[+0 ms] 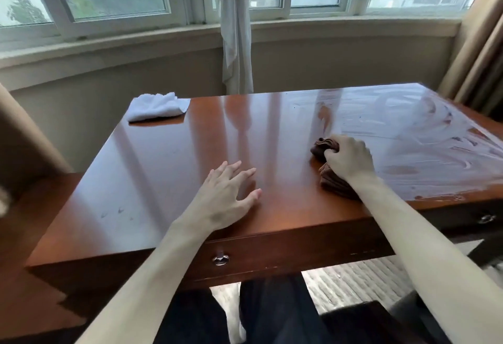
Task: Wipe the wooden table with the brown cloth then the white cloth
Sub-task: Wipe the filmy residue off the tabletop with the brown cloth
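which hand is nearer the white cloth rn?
Left. The left hand lies open mid-table, nearer the white cloth at the far left corner; the right hand grips the brown cloth farther right.

On the tabletop (168, 169) lie 2 cloths: 1 brown cloth (330, 177) and 1 white cloth (159, 106). 2 bare hands are over it, 1 left hand (226, 198) and 1 right hand (348, 157). The front shows 2 metal drawer knobs (221, 260), and 1 knotted grey curtain (234, 28) hangs behind.

Left hand (227, 196) flat, fingers splayed — right hand (347, 157) fisted, grip closed.
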`<state>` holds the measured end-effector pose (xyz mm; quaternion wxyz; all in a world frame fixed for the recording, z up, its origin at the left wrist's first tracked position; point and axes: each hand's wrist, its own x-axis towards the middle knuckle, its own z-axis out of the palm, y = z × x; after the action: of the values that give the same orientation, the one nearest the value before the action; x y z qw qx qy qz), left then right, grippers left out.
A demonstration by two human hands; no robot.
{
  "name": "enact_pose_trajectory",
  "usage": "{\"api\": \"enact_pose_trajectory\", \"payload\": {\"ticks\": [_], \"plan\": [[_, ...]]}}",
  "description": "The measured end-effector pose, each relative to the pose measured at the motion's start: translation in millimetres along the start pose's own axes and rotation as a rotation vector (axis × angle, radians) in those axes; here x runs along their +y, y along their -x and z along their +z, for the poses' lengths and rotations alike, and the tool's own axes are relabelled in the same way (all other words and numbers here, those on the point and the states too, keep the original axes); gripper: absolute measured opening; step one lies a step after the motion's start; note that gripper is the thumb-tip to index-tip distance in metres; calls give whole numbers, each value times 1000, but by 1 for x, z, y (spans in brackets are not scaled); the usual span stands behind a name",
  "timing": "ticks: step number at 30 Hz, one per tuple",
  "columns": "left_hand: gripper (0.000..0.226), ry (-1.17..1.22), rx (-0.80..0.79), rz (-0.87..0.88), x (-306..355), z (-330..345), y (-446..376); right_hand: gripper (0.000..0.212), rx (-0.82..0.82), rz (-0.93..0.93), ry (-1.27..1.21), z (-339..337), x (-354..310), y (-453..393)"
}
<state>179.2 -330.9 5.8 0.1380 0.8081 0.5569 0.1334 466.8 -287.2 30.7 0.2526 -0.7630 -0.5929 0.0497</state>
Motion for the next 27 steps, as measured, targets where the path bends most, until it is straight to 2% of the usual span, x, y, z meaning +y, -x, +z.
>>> {"api": "enact_pose_trajectory", "payload": {"ticks": [5,9,12,16,18,22,25,27], "plan": [[65,-72,33,-30,2,23,-17,50,-87,-158,-16,2,-5,45],[73,-96,52,-30,-2,27,-19,40,-78,-170,-117,-3,3,37],[74,-105,61,-20,-2,27,-19,31,-25,-78,-28,1,-3,1],[77,-111,66,-29,-1,27,-19,35,-29,-156,77,18,-15,4],[77,-111,69,-29,0,27,-19,29,-52,-154,115,20,-26,4],[75,-111,63,-21,-2,26,-18,31,36,-168,180,34,-53,28],[74,-120,61,-18,-3,27,-17,38,23,-366,-12,25,-35,74],[74,-113,57,-23,-3,27,-19,45,-68,-363,-98,6,-9,68]]}}
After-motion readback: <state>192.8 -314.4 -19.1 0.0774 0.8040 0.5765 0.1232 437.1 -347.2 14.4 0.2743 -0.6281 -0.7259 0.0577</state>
